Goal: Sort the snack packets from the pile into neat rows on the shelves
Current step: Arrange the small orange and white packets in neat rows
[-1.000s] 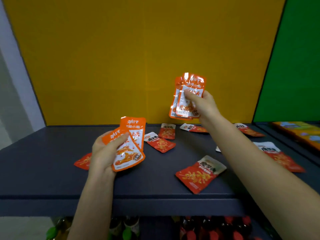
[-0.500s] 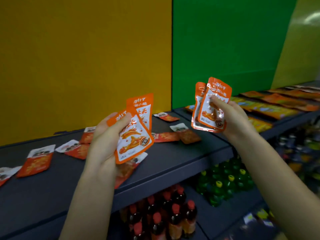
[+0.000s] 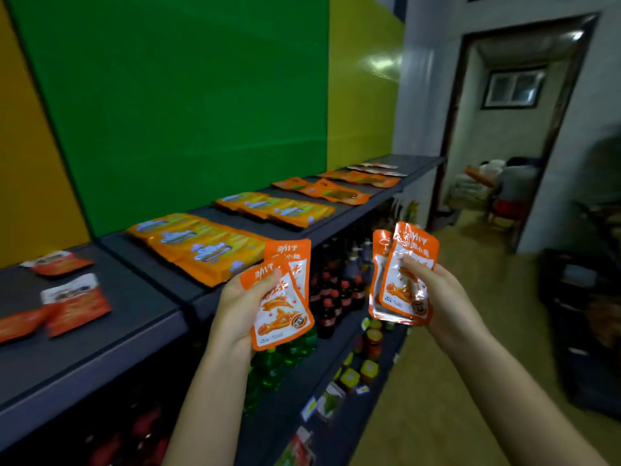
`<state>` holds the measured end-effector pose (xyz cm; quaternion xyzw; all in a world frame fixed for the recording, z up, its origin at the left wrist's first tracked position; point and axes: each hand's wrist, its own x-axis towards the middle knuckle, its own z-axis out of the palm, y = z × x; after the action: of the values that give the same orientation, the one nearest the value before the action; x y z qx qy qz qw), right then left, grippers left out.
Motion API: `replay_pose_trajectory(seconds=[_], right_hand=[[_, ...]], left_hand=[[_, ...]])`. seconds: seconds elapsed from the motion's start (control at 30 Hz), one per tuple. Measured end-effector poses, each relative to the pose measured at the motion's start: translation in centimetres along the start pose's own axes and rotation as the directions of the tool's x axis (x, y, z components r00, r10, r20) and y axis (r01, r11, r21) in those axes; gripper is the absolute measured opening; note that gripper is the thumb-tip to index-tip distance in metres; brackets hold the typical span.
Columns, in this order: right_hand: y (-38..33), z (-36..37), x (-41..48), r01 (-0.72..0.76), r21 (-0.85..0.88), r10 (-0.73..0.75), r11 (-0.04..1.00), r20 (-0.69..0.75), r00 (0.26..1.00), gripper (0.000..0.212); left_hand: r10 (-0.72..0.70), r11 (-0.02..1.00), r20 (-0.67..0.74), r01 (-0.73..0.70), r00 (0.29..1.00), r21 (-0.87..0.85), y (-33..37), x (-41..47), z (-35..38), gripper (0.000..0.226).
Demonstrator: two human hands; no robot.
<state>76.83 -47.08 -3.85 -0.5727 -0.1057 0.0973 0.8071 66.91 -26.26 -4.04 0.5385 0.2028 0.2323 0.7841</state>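
Seemingly paired packets [image 3: 280,307] [image 3: 403,290] in both hands [image 3: 240,306] [image 3: 447,297]

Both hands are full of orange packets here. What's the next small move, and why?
Probably lower the left hand and lay its two orange packets on the shelf beside the laid-out rows. The right hand grips its own pair, so neither can pick more until one unloads.
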Motion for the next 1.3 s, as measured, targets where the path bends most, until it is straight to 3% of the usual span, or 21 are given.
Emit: replay_pose_trajectory(seconds=[0.27, 0.5, 0.73, 1.0, 1.3], right_hand=[[0.9, -11.9, 4.5, -0.072, -0.045, 0.065, 0.996, -0.147, 0.987, 0.02], [0.0, -18.1, 11.4, -0.068, -0.073, 0.047, 0.995, -0.258, 0.965, 0.014], [0.3, -23.4, 22.0, -0.101, -0.068, 0.072, 0.992, -0.342, 0.937, 0.013], [-0.9, -27.8, 36.0, -0.094, -0.039, 0.074, 0.995, -0.358, 0.931, 0.014], [-0.7, -34.8, 48.8, -0.162, -0.003, 0.152, 0.987, -0.324, 0.934, 0.017]], left_hand=[[-0.172, 0.985, 0.077, 0.172, 0.982, 0.007, -9.1, 4.3, 11.1, 0.033], [-0.18, 0.981, 0.13, 0.187, 0.975, -0.051, -13.2, 10.9, 19.2, 0.039], [-0.271, 0.961, 0.198, 0.276, 0.942, 0.003, -17.7, 21.0, 27.2, 0.034], [-0.312, 0.95, 0.235, 0.301, 0.921, 0.083, -19.2, 33.5, 37.7, 0.004], [-0.337, 0.94, 0.197, 0.32, 0.921, 0.114, -24.3, 43.7, 47.6, 0.009]])
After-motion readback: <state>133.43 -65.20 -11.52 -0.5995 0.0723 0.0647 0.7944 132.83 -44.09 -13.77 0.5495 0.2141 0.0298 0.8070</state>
